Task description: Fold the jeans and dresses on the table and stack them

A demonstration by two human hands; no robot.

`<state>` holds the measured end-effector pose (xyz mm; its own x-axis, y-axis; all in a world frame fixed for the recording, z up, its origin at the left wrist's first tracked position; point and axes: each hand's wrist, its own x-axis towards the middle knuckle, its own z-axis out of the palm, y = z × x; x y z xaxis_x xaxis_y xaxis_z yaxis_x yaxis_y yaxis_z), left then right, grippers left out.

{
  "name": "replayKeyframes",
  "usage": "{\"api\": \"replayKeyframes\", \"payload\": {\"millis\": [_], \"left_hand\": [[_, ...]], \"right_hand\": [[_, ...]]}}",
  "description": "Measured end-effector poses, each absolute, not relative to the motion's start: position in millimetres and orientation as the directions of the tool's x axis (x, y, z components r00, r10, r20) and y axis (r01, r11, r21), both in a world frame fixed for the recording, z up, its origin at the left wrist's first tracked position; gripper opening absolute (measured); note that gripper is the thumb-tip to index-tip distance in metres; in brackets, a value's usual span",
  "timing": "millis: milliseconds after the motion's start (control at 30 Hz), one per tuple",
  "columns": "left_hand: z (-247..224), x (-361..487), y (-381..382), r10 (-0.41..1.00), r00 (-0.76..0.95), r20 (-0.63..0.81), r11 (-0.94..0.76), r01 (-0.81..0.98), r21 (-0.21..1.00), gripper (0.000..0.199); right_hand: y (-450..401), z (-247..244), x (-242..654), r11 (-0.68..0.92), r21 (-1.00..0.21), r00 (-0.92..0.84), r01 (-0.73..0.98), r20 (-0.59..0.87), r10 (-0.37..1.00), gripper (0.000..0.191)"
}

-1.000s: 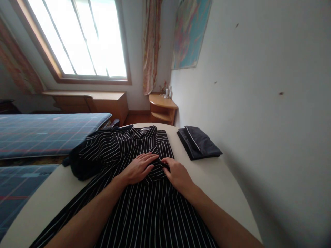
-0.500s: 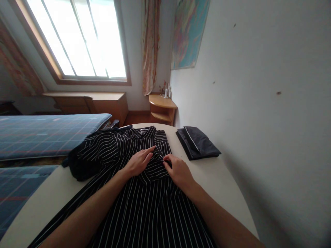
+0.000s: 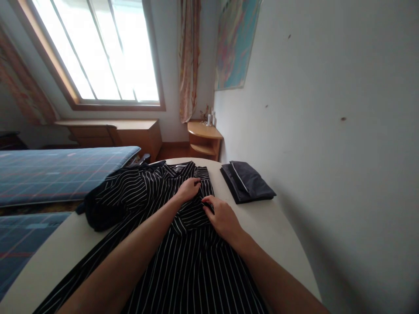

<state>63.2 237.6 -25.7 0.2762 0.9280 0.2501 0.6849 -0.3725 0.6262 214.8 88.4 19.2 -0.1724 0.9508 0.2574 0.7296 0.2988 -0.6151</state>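
A room in a home, seemingly a bedroom; plaid mattresses (image 3: 65, 172) lie at left; patterned curtains (image 3: 189, 65) flank a wood-framed window (image 3: 111, 52) at the far side; a corner shelf (image 3: 204, 130) and a colourful wall poster (image 3: 235, 48) are beyond the round desk (image 3: 271, 231).

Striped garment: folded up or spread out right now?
Mostly spread: its striped body runs down the table toward the camera, though the sleeve part by the right hand lies folded over it.
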Motion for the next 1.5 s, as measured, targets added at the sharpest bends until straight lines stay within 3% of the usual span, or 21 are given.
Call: {"api": "replayKeyframes", "payload": {"millis": [167, 433, 600, 700, 933, 1067, 1167, 1500], "left_hand": [[-29, 64, 243, 0.905, 0.245, 0.347, -0.419, 0.652, 0.632, 0.043], [-28, 37, 260, 0.865, 0.228, 0.446, -0.480, 0.635, 0.606, 0.055], [-28, 12, 270, 0.864, 0.238, 0.444, -0.480, 0.659, 0.580, 0.056], [-32, 4, 270, 0.871, 0.242, 0.428, -0.465, 0.688, 0.557, 0.057], [-38, -3, 260, 0.894, 0.233, 0.383, -0.410, 0.773, 0.485, 0.057], [-32, -5, 250, 0.903, 0.231, 0.362, -0.383, 0.817, 0.432, 0.052], [-27, -7, 235, 0.904, 0.243, 0.352, -0.376, 0.842, 0.387, 0.043], [-34, -10, 187, 0.875, 0.437, 0.209, -0.482, 0.830, 0.281, 0.050]], "right_hand": [[87, 19, 214, 0.293, -0.627, -0.190, 0.722, 0.227, 0.955, 0.027], [74, 31, 214, 0.270, -0.643, -0.286, 0.717, 0.082, 0.955, 0.053], [58, 43, 206, 0.223, -0.645, -0.316, 0.731, -0.030, 0.948, 0.054], [51, 47, 204, 0.237, -0.652, -0.375, 0.721, -0.079, 0.923, 0.065], [44, 53, 200, 0.263, -0.759, -0.568, 0.595, -0.166, 0.806, 0.079], [45, 43, 191, 0.345, -0.689, -0.524, 0.637, -0.059, 0.850, 0.061], [44, 34, 184, 0.422, -0.607, -0.496, 0.673, 0.053, 0.867, 0.066], [42, 29, 182, 0.397, -0.463, -0.481, 0.792, -0.073, 0.874, 0.069]]}}
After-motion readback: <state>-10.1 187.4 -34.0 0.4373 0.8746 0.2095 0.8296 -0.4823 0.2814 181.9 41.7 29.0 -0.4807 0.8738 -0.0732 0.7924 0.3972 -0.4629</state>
